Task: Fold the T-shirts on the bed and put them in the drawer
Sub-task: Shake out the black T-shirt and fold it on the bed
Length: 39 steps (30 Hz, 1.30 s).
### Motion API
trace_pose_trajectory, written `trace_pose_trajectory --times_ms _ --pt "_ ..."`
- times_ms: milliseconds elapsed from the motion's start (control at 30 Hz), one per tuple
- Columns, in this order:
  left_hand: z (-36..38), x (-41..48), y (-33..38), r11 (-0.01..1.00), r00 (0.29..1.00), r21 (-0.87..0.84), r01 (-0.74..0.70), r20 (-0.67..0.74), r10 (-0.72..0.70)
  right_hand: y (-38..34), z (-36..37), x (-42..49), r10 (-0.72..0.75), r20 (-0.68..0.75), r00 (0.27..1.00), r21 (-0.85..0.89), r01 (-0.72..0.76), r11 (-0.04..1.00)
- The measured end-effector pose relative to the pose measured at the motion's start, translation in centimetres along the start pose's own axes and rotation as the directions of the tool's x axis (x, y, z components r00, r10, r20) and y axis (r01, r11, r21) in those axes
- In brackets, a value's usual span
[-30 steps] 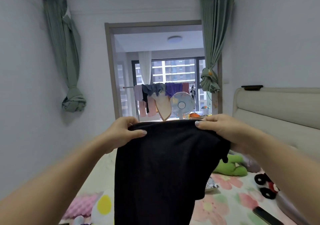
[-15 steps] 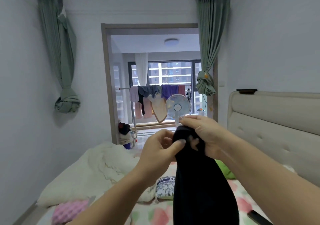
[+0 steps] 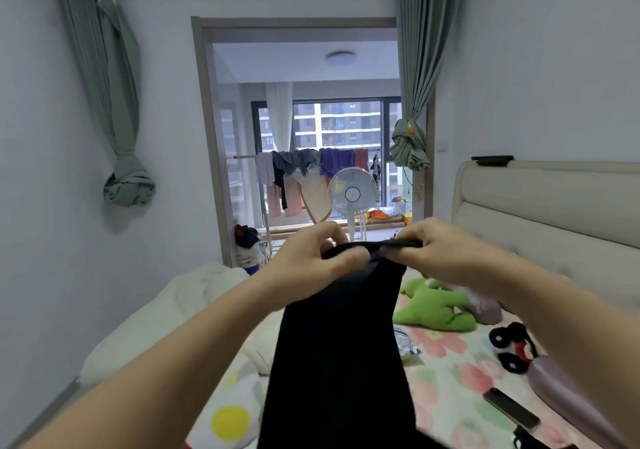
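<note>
A black T-shirt (image 3: pixel 341 351) hangs lengthwise in a narrow doubled strip in front of me, above the bed (image 3: pixel 450 365). My left hand (image 3: pixel 311 261) grips its top edge at the left, fingers curled round the cloth. Close beside it, my right hand (image 3: pixel 440 251) pinches the same top edge, a thin band of fabric stretched between the two. The shirt's lower end runs out of the bottom of the view. No drawer is visible.
On the flowered bedsheet lie a green plush toy (image 3: pixel 434 305), a black-and-white plush (image 3: pixel 512 348), a phone (image 3: pixel 510 409) and a white duvet (image 3: pixel 180 313). A padded headboard (image 3: pixel 554 213) stands at right. Beyond the doorway are a fan (image 3: pixel 352 192) and hanging laundry (image 3: pixel 304 175).
A second ago my hands held the shirt spread wide; they came together, doubling it into a narrow strip, and now have parted slightly along the top edge.
</note>
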<state>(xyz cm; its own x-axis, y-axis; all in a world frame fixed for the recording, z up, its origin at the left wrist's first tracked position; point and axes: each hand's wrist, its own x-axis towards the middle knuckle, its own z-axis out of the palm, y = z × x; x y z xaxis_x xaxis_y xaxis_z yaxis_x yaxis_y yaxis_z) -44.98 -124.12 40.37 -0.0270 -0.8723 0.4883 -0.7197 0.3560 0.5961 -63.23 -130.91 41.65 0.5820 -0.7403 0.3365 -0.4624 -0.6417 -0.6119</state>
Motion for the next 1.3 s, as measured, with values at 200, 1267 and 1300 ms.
trace_pose_trajectory --times_ms 200,1267,1300 --pt "-0.7 -0.7 -4.7 0.93 0.985 0.357 0.085 0.113 -0.133 -0.6 -2.0 1.1 0.094 -0.269 0.958 0.249 -0.025 0.968" --pt "-1.6 0.1 -4.3 0.865 0.865 -0.491 0.104 -0.385 -0.323 6.5 17.3 -5.7 0.192 0.125 0.973 0.422 -0.228 0.877" --pt "-2.4 -0.2 -5.3 0.923 0.85 -0.345 0.174 -0.421 -0.317 6.4 16.9 -5.5 0.198 0.074 0.977 0.416 -0.211 0.884"
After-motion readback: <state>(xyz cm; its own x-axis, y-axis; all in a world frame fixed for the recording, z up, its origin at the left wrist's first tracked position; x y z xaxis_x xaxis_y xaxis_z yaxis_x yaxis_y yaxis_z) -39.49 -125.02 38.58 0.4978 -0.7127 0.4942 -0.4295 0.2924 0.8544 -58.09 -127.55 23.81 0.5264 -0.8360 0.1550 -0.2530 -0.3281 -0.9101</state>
